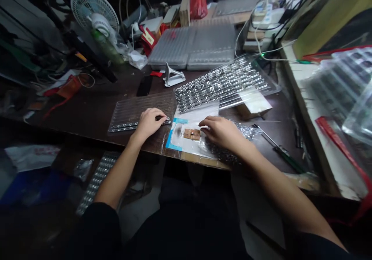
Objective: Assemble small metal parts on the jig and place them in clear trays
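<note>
My left hand (149, 123) is closed in a pinch at the right end of a clear ribbed tray (139, 107), on a small shiny metal part (167, 120). Similar metal parts (123, 127) line the tray's front row. My right hand (222, 131) hovers with bent fingers, thumb and forefinger slightly apart, and nothing shows between them. Just left of its fingertips lies a small brown wooden block (192, 134) with a tiny metal piece on it, on a white sheet with blue edges (173, 142). Loose small metal parts (229, 155) are heaped under and beside my right wrist.
Behind my hands, a tray full of shiny metal parts (221, 82) leans on a white-topped box (254, 104). A green-handled screwdriver (287, 159) lies at right. Stacked clear trays (192, 47), a white stand (173, 78), a phone (144, 86) and a fan (94, 10) stand farther back.
</note>
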A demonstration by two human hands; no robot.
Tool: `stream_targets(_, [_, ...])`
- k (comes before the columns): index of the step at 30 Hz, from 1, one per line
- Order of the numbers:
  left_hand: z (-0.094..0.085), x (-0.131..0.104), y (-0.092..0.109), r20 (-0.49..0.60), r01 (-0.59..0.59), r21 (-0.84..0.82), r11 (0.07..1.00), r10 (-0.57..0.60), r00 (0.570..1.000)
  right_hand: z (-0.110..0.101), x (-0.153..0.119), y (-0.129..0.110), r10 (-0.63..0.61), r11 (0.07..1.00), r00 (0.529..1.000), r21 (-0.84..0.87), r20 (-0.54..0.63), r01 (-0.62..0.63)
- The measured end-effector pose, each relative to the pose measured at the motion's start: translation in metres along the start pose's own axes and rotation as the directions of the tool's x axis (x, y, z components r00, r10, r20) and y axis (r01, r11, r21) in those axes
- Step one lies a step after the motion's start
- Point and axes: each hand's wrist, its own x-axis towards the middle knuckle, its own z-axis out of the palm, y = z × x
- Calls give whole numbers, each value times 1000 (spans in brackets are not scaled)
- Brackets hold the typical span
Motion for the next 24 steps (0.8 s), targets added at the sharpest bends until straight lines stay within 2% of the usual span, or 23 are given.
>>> stream_targets(3, [-9,2,1,37,-39,65,997,36,999,-3,-6,3,83,992,996,-103,41,-78])
stream_targets(5, [-12,10,7,40,-65,82,995,62,997,-2,-9,4,93,987,994,-140,51,-85])
stream_targets(8, [-9,33,31,47,-139,54,989,137,989,2,-10,2,71,982,997,-177,26,-65])
stream_targets(10, [-3,53,58,43,-222,-2,975,222,974,3,-11,1,73,980,997,-188,8,-70])
stream_targets(14, [18,102,127,-13,-390,-135,911,392,920,0,-10,-2,77,983,997,-170,0,-76])
stream_targets(18, [49,148,194,-89,-470,-174,865,462,883,-9,-10,-1,48,993,999,-111,14,-46])
stream_targets(21, [73,168,228,-129,-504,-149,850,489,863,-14,-10,0,-13,999,1000,-45,27,14])
stream_targets(24, [90,175,247,-152,-526,-116,842,509,847,-14,-10,1,-45,999,998,-1,44,45])
